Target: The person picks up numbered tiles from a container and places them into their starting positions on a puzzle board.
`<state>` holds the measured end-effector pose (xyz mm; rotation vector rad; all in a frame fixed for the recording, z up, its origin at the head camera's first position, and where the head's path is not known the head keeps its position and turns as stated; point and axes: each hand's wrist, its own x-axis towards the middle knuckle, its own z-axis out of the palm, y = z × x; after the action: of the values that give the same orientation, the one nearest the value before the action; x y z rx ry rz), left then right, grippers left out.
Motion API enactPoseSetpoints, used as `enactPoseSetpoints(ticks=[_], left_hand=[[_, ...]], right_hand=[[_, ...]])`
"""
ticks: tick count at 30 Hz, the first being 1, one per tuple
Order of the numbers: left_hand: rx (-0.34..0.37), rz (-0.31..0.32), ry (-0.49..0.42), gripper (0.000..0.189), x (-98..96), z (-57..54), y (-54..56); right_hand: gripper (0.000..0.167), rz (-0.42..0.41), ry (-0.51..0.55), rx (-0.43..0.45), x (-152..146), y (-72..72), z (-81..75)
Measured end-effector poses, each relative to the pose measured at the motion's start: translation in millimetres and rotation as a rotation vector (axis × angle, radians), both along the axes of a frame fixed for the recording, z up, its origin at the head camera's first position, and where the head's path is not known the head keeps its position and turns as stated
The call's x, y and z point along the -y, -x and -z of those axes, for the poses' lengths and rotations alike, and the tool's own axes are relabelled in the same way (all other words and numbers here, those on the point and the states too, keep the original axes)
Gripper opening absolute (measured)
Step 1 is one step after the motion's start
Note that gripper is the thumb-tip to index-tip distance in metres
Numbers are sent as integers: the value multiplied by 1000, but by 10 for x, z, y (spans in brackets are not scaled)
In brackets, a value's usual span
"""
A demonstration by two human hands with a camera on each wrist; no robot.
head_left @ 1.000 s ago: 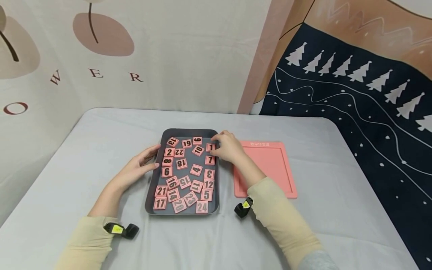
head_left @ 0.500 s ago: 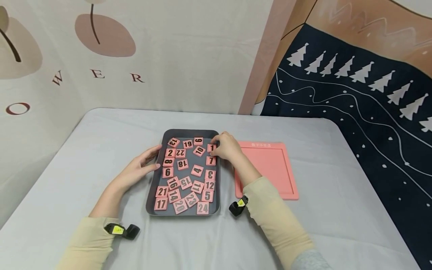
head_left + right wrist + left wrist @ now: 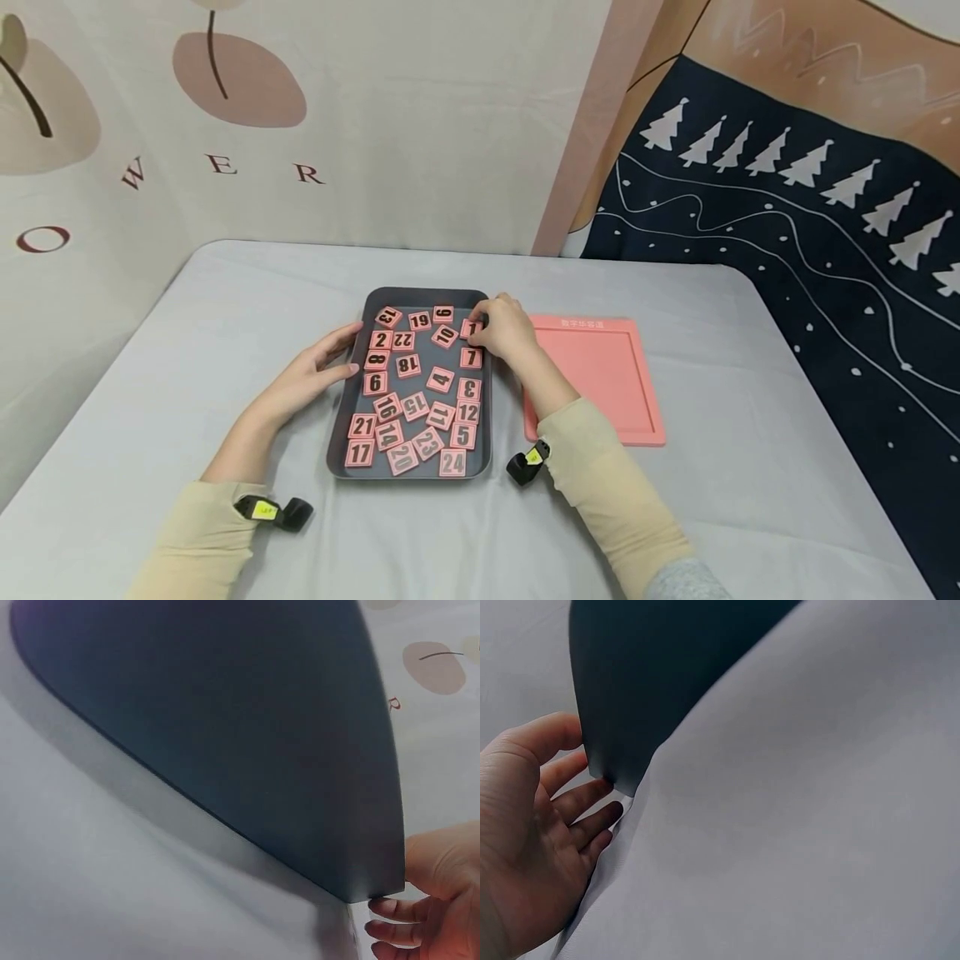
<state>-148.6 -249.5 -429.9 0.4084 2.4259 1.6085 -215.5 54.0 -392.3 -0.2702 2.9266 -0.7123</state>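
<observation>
A dark grey tray (image 3: 429, 357) lies on the table, holding several pink square number tiles (image 3: 363, 426), some upright and others turned sideways or upside down. My left hand (image 3: 311, 364) rests against the tray's left side, thumb and fingertips at the rim. In the left wrist view, its fingers are loosely bent beside the tray wall (image 3: 630, 690). Over the right rim reaches my right hand (image 3: 508, 327), thumb and forefinger on either side of the number tile 1 (image 3: 472, 328), pinching it. The right wrist view shows its other fingers outside the tray; the tile is hidden there.
To the right of the tray lies a pink square puzzle frame (image 3: 592, 383), partly under the right forearm. A white cloth (image 3: 720, 358) covers the table. Behind it hang a pale printed curtain (image 3: 420, 125) and a dark blue tree-patterned cloth (image 3: 750, 200).
The right forearm has swung slightly left and inward, its fingers still at tile 1. The left hand keeps its place at the tray, and the view shifts slightly.
</observation>
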Motion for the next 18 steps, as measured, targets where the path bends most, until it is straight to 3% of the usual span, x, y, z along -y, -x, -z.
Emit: enactPoseSetpoints(ticks=[7, 18], left_hand=[[6, 5, -12, 67, -4, -9, 5], [4, 1, -22, 67, -18, -28, -10]], right_hand=[[30, -2, -48, -35, 1, -28, -26], [32, 7, -5, -107, -26, -83, -41]])
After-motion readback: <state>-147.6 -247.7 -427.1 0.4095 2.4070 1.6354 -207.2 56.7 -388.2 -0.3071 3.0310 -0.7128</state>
